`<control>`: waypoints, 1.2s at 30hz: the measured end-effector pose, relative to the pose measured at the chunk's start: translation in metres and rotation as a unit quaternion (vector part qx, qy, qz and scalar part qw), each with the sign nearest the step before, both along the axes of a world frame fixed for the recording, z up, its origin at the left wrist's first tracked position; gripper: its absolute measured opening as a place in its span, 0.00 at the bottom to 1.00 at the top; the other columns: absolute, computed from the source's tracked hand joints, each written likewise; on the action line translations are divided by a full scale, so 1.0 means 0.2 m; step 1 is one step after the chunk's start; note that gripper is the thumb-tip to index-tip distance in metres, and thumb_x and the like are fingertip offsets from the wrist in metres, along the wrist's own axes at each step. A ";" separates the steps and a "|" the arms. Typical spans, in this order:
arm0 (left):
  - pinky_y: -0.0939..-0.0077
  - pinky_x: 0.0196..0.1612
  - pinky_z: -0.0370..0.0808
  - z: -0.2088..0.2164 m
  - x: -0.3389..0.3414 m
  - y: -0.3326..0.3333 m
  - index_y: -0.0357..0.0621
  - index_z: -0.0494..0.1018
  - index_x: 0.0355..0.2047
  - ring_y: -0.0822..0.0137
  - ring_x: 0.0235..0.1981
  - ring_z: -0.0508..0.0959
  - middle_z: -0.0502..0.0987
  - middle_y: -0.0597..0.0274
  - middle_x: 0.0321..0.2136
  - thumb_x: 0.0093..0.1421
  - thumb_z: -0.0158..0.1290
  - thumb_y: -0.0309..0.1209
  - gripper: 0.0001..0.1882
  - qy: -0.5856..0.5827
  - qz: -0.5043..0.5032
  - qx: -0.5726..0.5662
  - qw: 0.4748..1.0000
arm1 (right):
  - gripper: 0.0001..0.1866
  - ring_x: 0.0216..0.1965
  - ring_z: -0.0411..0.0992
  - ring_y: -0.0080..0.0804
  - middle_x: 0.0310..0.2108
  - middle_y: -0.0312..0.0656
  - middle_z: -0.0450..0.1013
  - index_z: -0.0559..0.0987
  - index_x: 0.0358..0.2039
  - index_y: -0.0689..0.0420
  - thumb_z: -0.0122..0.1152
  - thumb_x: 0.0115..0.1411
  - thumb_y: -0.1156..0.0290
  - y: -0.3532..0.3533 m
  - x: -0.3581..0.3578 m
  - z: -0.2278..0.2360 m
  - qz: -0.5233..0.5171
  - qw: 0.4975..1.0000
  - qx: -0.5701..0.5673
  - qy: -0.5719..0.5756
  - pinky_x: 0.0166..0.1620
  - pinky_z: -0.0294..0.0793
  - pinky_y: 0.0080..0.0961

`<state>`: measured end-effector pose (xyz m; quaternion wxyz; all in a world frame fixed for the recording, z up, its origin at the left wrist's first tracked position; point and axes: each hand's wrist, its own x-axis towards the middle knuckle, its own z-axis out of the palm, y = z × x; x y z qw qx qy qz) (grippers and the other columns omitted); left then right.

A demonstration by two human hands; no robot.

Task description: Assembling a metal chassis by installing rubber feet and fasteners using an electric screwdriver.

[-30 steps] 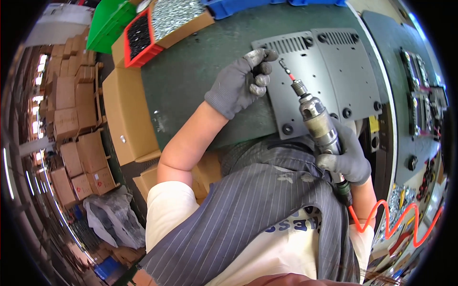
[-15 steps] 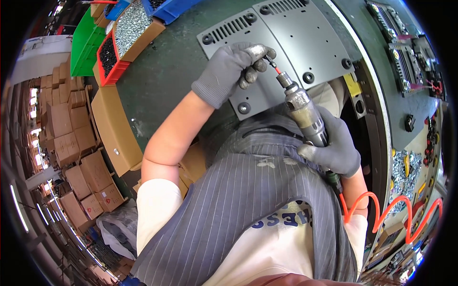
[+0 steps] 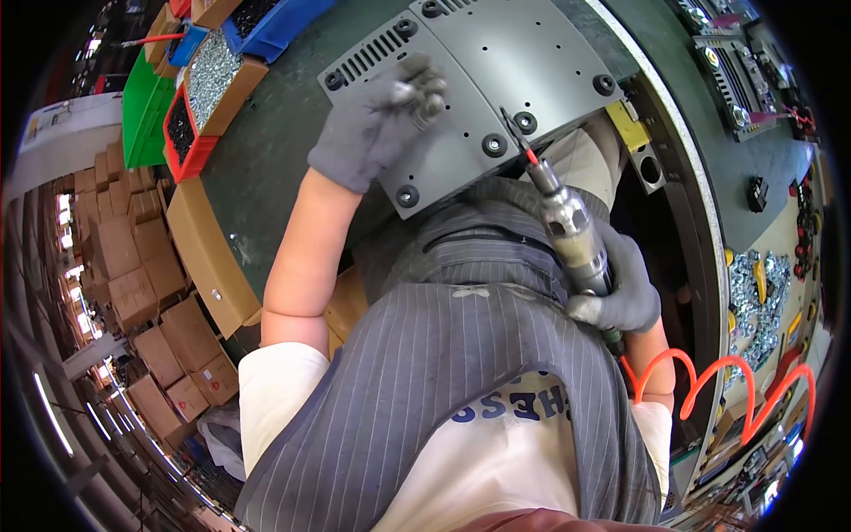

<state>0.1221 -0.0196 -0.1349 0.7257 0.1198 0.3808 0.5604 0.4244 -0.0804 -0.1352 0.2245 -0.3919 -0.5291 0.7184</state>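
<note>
My left hand point(image 3: 381, 124), in a grey work glove, hovers over the left part of a grey metal panel point(image 3: 523, 62), its fingers loosely bent and slightly apart. I see nothing held in it. A metal pneumatic screwdriver point(image 3: 574, 239) is wrapped in my gloved right hand point(image 3: 626, 282), pointing up and away from my body. Its red-collared bit point(image 3: 521, 137) hangs over the panel's near edge, close to two black round feet point(image 3: 494, 144); the bit's tip is blurred. More black feet and slots line the panel.
A coiled orange air hose point(image 3: 700, 377) runs off right from the screwdriver. At the back left stand a red bin point(image 3: 191, 146) of black screws, a carton of silvery screws point(image 3: 215, 75) and a blue bin point(image 3: 275, 27). A yellow bracket point(image 3: 628, 126) sits by the table edge.
My left hand has left the screwdriver's bit and moved left over the panel. The screwdriver has shifted slightly, still in my right hand. The whole view has shifted.
</note>
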 end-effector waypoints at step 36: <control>0.84 0.25 0.68 -0.12 -0.07 -0.06 0.33 0.65 0.48 0.75 0.26 0.69 0.70 0.61 0.32 0.63 0.41 0.31 0.17 -0.030 -0.035 0.032 0.998 | 0.41 0.33 0.66 0.22 0.33 0.37 0.71 0.68 0.49 0.65 0.71 0.34 0.58 -0.10 0.10 -0.19 -0.003 0.993 -0.023 -0.118 0.40 0.66 0.20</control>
